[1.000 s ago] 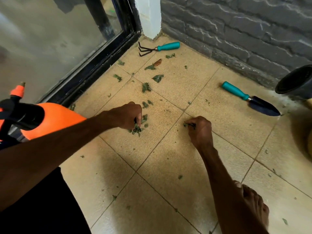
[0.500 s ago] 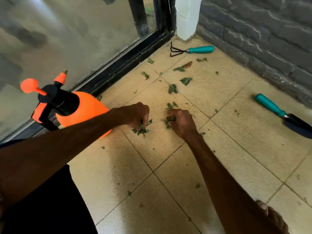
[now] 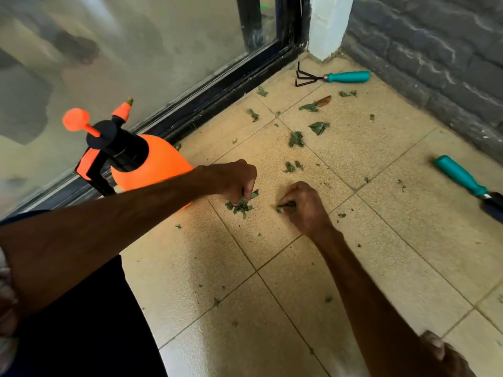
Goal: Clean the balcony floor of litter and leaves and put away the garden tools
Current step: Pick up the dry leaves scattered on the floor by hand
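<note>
Green leaf scraps lie scattered over the beige tiled floor [image 3: 272, 268]. My left hand [image 3: 234, 180] holds a bunch of leaf bits [image 3: 241, 204] that hangs from its curled fingers just above the tiles. Close to its right, my right hand [image 3: 304, 205] pinches a few leaf pieces [image 3: 284, 206] low on the floor. More loose leaves [image 3: 296, 138] lie farther off toward the corner. A teal-handled hand rake [image 3: 334, 77] lies in the far corner. At the right edge lies a teal-handled trowel [image 3: 462, 176], its dark blade partly cut off.
An orange pressure sprayer [image 3: 144, 161] with a black pump head stands at the left against the black frame of the glass door [image 3: 217, 85]. A grey brick wall [image 3: 435, 55] bounds the far right. A white post [image 3: 328, 25] fills the corner. A bare foot [image 3: 446, 355] shows at bottom right.
My right hand drew left with its leaves until it sits next to the left hand. The left hand kept its bunch. The view shifted left and down, bringing the sprayer fully into sight.
</note>
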